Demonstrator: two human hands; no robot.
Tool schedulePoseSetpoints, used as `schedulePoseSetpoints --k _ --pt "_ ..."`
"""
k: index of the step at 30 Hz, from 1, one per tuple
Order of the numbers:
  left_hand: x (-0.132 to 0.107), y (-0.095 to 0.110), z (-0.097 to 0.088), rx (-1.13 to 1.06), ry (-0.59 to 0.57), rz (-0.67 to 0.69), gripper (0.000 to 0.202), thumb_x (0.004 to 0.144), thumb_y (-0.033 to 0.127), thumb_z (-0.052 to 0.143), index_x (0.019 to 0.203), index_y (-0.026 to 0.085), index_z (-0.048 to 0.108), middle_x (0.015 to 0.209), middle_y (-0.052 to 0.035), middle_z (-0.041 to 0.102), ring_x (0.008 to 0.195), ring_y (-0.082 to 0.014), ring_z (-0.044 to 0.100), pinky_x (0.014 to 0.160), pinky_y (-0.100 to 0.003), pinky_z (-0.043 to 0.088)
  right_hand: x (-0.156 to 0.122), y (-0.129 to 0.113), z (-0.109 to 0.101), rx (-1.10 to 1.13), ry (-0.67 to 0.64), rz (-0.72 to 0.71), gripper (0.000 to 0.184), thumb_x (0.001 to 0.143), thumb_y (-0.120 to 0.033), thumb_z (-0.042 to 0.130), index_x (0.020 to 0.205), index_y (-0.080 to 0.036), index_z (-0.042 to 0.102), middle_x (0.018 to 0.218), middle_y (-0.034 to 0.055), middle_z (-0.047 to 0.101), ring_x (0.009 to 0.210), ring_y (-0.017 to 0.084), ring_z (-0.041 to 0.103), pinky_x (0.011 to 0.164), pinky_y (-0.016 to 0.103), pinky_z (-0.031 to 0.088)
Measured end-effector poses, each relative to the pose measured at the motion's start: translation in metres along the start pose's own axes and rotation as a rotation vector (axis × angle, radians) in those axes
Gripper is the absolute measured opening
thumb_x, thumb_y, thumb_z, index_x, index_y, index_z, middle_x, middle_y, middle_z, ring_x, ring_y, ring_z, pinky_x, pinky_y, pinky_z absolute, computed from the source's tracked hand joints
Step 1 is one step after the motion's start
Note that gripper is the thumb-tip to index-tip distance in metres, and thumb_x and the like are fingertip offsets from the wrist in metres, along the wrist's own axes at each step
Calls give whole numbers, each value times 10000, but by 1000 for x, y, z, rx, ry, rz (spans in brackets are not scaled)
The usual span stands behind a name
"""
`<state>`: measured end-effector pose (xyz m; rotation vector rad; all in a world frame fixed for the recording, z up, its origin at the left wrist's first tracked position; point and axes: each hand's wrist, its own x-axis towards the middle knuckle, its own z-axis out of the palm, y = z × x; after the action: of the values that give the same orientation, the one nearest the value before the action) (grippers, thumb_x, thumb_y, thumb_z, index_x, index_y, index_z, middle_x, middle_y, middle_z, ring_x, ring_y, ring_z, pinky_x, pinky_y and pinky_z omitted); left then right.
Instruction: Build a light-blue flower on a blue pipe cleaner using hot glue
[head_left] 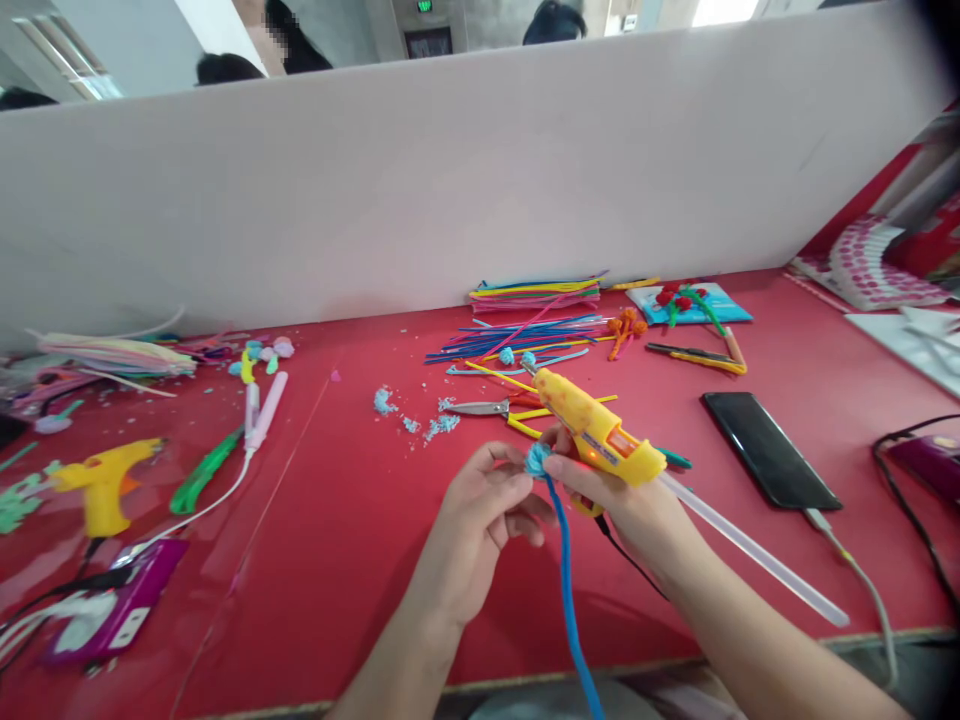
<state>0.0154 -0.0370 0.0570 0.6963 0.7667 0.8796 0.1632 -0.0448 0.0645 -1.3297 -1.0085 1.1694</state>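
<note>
Between the fingertips of my left hand (491, 515) is a small light-blue fuzzy ball (538, 460). From it a blue pipe cleaner (568, 590) hangs past the table's front edge. My right hand (600, 485) is wrapped round a yellow glue gun (592, 425), whose nozzle points up and to the left, away from the ball. A clear glue stick (757, 550) juts out of the gun's back. My right thumb and fingertips also meet the ball's right side. Scissors (480, 408) lie just beyond my hands, near light-blue fluff clippings (442, 425).
Pipe cleaners (517, 340) lie in bundles by the white partition (450, 180). To the right are a phone (769, 450) on a cable and tweezers (697, 358). Leftward stand another yellow glue gun (109, 485), a green-handled tool (206, 475) and a purple power strip (120, 605).
</note>
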Motion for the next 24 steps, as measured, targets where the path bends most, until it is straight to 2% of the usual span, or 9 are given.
schedulePoseSetpoints --k 3,6,9,13,18,22,24 --pt "2 -1 1 -33 33 75 201 764 138 690 957 176 648 813 -23 713 653 -113 660 600 -200 525 -1 4 0 -29 5 -32 263 677 -397 712 801 -197 594 679 -16 606 557 118 552 504 243 435" --pt "4 -1 -1 -43 58 85 188 750 131 698 934 154 670 798 -33 714 614 -109 656 583 -190 515 -6 9 -11 -99 31 -121 325 733 -458 674 927 -205 609 657 -15 588 533 129 534 481 252 423" --pt "5 2 -5 -63 99 91 159 745 124 699 898 157 675 781 -27 706 630 -106 660 601 -181 513 -17 10 -28 -215 -57 -197 300 786 -507 626 838 -211 622 731 30 623 566 146 553 474 260 424" --pt "7 4 -13 -47 132 159 156 748 117 691 893 172 674 792 -12 686 661 -108 659 631 -190 518 -36 8 -42 -328 -146 -331 283 826 -492 602 734 -225 599 643 -1 576 542 135 539 483 247 425" --pt "8 3 -17 15 165 280 235 776 117 675 990 211 694 827 7 669 707 -89 641 670 -180 515 -46 14 -37 -431 -213 -333 327 881 -462 542 673 -211 524 590 -28 487 500 106 470 459 232 368" --pt "8 2 -18 38 177 315 220 771 113 691 964 217 715 844 6 673 757 -79 631 677 -149 505 -42 17 -31 -459 -185 -352 379 889 -466 528 622 -208 456 559 -41 442 470 93 426 449 234 335" --pt "8 1 -17 43 168 316 219 772 122 694 963 226 717 846 8 673 739 -83 635 674 -164 515 -40 17 -28 -463 -162 -359 374 887 -453 534 616 -211 447 546 -46 430 461 92 417 443 234 330"
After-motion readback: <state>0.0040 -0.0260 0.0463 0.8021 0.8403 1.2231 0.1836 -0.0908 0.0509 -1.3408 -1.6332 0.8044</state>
